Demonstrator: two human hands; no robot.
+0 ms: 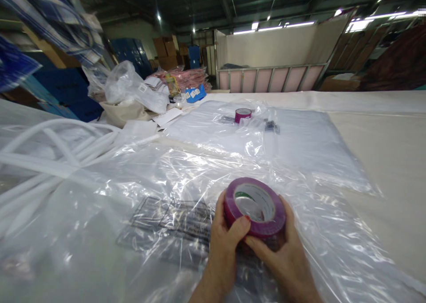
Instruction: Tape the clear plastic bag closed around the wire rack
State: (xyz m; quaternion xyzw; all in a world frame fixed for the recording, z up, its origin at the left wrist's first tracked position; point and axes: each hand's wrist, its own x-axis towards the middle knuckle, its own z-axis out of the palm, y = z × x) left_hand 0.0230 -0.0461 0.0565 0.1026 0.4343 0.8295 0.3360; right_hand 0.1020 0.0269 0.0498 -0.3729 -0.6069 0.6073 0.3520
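Observation:
Between my two hands is a large roll of purple tape [230, 202] with a white cardboard core. My left hand [223, 245] grips its left side, the thumb pressed on the near edge. From the right, my right hand [288, 254] wraps round the roll, its thumb close to the left one. Below the hands spreads a clear plastic bag [133, 174], shiny and wrinkled, with dark printing [186, 218] partly covered by the left hand. What lies under the roll is hidden.
Farther back, a second purple tape roll [243, 115] sits on stacked plastic bags [299, 134]. White tubing [43, 161] lies at left beside crumpled plastic [124, 83]. A blue box [195, 93] stands near pink bagged goods [189, 77]. The pale tabletop [382, 147] extends right.

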